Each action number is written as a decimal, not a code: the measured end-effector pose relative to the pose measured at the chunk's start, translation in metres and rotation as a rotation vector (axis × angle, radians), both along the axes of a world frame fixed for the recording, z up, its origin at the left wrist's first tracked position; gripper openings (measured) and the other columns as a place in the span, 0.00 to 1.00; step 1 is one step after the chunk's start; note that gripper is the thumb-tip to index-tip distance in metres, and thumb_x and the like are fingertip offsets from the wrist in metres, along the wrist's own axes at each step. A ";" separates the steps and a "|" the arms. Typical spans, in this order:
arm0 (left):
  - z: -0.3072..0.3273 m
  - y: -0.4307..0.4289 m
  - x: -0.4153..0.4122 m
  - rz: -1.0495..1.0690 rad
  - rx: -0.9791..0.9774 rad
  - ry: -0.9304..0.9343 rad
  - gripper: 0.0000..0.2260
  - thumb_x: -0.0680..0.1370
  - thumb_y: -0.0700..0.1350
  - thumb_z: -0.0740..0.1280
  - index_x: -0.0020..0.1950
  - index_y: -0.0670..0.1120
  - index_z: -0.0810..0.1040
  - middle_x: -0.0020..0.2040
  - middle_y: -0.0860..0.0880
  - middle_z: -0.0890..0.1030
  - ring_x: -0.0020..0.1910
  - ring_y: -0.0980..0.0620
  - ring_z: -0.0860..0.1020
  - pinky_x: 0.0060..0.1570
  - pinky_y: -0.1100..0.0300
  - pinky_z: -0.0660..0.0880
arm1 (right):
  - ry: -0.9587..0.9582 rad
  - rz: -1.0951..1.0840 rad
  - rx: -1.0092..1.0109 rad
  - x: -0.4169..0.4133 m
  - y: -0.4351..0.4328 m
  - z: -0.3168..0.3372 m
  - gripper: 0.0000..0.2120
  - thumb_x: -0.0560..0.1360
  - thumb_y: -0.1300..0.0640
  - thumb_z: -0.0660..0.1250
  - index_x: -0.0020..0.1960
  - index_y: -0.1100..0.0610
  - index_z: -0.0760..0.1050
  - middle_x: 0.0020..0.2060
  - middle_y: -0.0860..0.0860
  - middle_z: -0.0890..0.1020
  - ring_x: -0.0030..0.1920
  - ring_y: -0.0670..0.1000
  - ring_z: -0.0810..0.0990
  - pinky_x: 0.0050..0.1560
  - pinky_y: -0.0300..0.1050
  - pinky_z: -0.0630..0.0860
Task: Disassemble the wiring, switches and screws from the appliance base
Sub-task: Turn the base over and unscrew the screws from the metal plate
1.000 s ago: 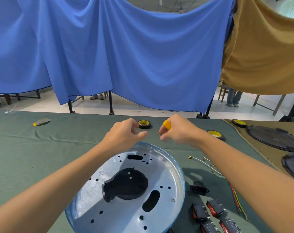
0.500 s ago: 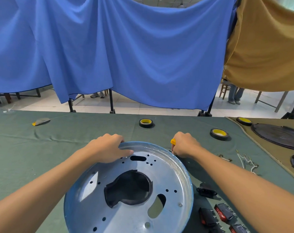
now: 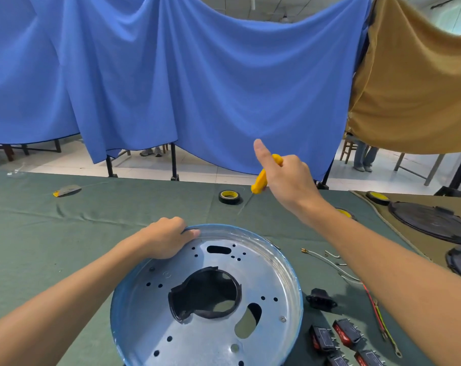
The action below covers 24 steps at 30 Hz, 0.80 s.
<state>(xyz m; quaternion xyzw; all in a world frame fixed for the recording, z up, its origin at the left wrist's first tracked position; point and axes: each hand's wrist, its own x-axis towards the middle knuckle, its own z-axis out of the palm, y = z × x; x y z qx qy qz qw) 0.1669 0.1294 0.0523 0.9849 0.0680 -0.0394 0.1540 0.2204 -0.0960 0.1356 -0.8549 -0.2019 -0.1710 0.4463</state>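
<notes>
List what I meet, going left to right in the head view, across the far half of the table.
Small yellow-and-grey item, black tape roll, yellow-handled screwdriver in the right hand, round black lid.

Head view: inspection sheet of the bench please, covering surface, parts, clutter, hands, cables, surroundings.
Surface: table under wrinkled green cloth.
Job's things: appliance base lying rim up; rocker switches and a black socket loose right of it.
Clutter: tape roll beyond the base; dark lids far right.
Hands: left hand grips the base rim; right hand, raised, holds a yellow screwdriver.
Cables: white wires and a red wire loose on the cloth.
Surroundings: blue curtain, tan curtain behind.
</notes>
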 end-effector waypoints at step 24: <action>0.004 0.010 -0.015 0.018 -0.051 -0.117 0.23 0.81 0.60 0.55 0.37 0.43 0.66 0.35 0.46 0.72 0.34 0.46 0.69 0.36 0.55 0.66 | -0.182 0.162 -0.214 -0.004 0.036 -0.022 0.38 0.72 0.31 0.58 0.29 0.68 0.69 0.26 0.61 0.79 0.23 0.42 0.75 0.37 0.50 0.78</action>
